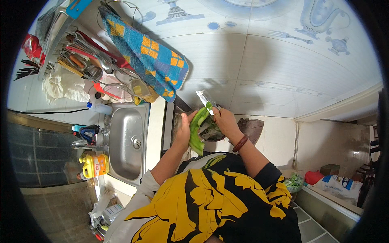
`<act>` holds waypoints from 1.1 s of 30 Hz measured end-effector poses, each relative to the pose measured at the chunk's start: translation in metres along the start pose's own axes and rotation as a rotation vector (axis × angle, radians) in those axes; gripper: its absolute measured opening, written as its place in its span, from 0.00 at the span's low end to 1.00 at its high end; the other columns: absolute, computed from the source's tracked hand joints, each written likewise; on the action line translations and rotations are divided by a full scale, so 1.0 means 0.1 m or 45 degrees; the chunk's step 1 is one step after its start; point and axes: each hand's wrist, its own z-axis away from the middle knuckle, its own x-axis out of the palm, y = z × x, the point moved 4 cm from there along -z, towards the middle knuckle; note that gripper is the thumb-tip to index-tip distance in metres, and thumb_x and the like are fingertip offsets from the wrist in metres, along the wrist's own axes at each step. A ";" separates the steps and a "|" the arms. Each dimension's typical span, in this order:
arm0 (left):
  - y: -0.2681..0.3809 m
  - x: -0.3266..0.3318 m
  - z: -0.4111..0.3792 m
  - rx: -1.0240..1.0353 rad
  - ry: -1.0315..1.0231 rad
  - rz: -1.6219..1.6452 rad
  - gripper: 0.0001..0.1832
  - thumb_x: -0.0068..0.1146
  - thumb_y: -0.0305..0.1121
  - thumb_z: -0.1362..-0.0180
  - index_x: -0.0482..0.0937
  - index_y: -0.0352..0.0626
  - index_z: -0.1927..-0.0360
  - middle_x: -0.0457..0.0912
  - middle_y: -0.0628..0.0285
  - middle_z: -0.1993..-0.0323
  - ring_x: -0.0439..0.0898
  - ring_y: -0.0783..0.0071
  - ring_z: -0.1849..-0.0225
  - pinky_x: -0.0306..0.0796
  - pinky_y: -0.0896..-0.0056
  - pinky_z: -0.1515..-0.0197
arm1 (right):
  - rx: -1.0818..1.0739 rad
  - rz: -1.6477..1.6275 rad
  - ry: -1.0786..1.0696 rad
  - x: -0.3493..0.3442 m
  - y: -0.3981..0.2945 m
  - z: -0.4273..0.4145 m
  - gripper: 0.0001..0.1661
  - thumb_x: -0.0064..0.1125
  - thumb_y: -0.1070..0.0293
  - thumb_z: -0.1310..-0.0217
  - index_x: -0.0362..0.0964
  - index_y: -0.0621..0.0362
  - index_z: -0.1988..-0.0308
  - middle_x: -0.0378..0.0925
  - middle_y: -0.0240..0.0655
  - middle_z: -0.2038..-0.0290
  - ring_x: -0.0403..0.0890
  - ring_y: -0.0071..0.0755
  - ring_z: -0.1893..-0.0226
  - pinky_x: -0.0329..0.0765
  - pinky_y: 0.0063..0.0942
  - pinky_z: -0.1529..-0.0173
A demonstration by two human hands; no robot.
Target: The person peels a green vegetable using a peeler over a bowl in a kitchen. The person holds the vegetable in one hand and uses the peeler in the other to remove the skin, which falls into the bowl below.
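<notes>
A long curved piece of green gourd or melon rind [195, 140] is held in my left hand [183, 131], its pale green cut face showing in places. My right hand [227, 124] grips a knife [204, 98] with a broad, light-coloured blade. A strip of green peel [209, 105] clings to the blade by the upper end of the piece. Below both hands is a round container [216, 140] with leafy and pale scraps inside. My right hand partly covers the knife's handle.
On the left is a stainless-steel sink [126, 133], with a yellow jug [94, 165] on its far side. A blue-and-yellow towel [149, 54] hangs near utensils and strainers [118, 91]. A brown cloth [250, 129] lies right of the container. Bagged greens [293, 183] sit at right.
</notes>
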 end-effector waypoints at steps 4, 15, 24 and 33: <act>0.02 0.00 0.02 0.027 -0.012 -0.032 0.43 0.20 0.69 0.36 0.66 0.45 0.35 0.76 0.64 0.68 0.72 0.78 0.74 0.71 0.75 0.72 | -0.050 0.075 0.043 -0.01 -0.01 0.02 0.33 0.42 0.48 0.31 0.73 0.70 0.71 0.76 0.60 0.71 0.77 0.66 0.65 0.72 0.53 0.61; 0.00 -0.02 0.02 0.107 0.021 -0.102 0.40 0.23 0.64 0.33 0.67 0.40 0.36 0.78 0.62 0.61 0.72 0.79 0.72 0.70 0.77 0.70 | 0.009 -0.201 -0.210 0.12 -0.02 0.14 0.35 0.40 0.47 0.30 0.72 0.68 0.77 0.74 0.50 0.80 0.77 0.57 0.74 0.71 0.44 0.64; -0.07 -0.11 0.01 0.107 0.059 -0.168 0.43 0.24 0.66 0.34 0.66 0.37 0.36 0.77 0.57 0.53 0.75 0.73 0.60 0.72 0.72 0.58 | -0.093 -0.191 -0.238 0.22 -0.12 0.25 0.35 0.40 0.46 0.31 0.73 0.67 0.77 0.75 0.48 0.80 0.78 0.53 0.74 0.72 0.42 0.64; 0.00 -0.05 -0.06 0.169 -0.064 -0.187 0.43 0.20 0.63 0.32 0.66 0.32 0.37 0.74 0.52 0.43 0.72 0.66 0.42 0.63 0.69 0.38 | 0.008 -0.201 -0.195 0.12 -0.04 0.05 0.34 0.40 0.47 0.31 0.73 0.68 0.75 0.76 0.52 0.76 0.77 0.59 0.71 0.72 0.46 0.63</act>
